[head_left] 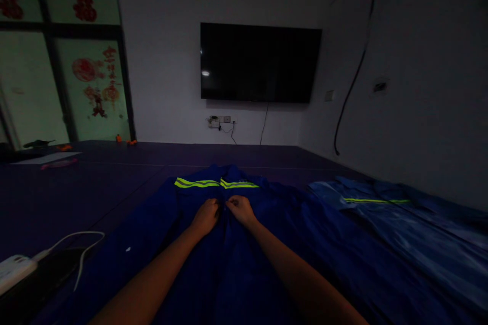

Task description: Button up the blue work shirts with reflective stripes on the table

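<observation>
A dark blue jacket (236, 264) with yellow-green reflective stripes across its chest lies spread out before me. My left hand (208, 215) is closed on the cloth at the left side of the front opening, just below the stripes. Opposite it, my right hand (241, 209) pinches the jacket's front edge with thumb and finger. A tiny pale bit shows by the right fingertips; it is too small and dark to tell what it is. Only a narrow gap separates the two hands.
Another blue garment (404, 223) with a yellow-green stripe lies at the right. At lower left, a white power strip (17, 270) has a white cable (82, 233). A pink item (59, 164) and orange objects (131, 142) lie farther off. A television (261, 63) hangs on the wall.
</observation>
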Demonstrator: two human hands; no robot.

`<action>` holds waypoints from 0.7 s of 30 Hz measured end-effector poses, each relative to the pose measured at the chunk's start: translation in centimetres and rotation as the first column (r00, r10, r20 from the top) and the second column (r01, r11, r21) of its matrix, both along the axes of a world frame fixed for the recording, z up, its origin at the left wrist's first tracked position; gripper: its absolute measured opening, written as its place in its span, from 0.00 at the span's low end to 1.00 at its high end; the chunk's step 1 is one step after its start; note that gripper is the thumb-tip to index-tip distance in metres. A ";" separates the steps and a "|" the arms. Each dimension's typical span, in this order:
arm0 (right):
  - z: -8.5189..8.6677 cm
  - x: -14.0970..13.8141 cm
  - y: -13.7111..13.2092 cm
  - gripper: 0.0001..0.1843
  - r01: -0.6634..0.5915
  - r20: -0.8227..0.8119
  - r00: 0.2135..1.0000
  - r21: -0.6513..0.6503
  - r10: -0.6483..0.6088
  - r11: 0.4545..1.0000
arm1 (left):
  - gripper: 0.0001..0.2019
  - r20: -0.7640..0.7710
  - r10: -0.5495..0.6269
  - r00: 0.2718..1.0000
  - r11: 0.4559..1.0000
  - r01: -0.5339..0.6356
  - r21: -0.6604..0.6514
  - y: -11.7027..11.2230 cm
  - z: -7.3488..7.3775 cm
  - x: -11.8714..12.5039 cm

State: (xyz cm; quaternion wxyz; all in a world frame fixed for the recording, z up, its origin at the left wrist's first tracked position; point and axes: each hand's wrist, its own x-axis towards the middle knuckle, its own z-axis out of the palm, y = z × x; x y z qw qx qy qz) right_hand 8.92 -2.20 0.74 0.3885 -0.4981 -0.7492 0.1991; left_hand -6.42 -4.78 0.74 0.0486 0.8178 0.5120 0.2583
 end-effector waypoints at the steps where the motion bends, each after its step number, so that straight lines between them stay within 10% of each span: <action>1: -0.1 0.0 0.1 0.11 -0.011 -0.020 1.000 0.005 0.011 1.000 | 0.11 -0.025 -0.003 1.000 1.000 0.003 0.002 0.0 0.1 0.0; 21: -0.3 0.1 -0.1 0.09 -0.058 0.035 0.998 0.009 0.058 0.998 | 0.10 0.157 0.028 0.987 0.989 -0.049 0.136 -0.3 0.7 0.1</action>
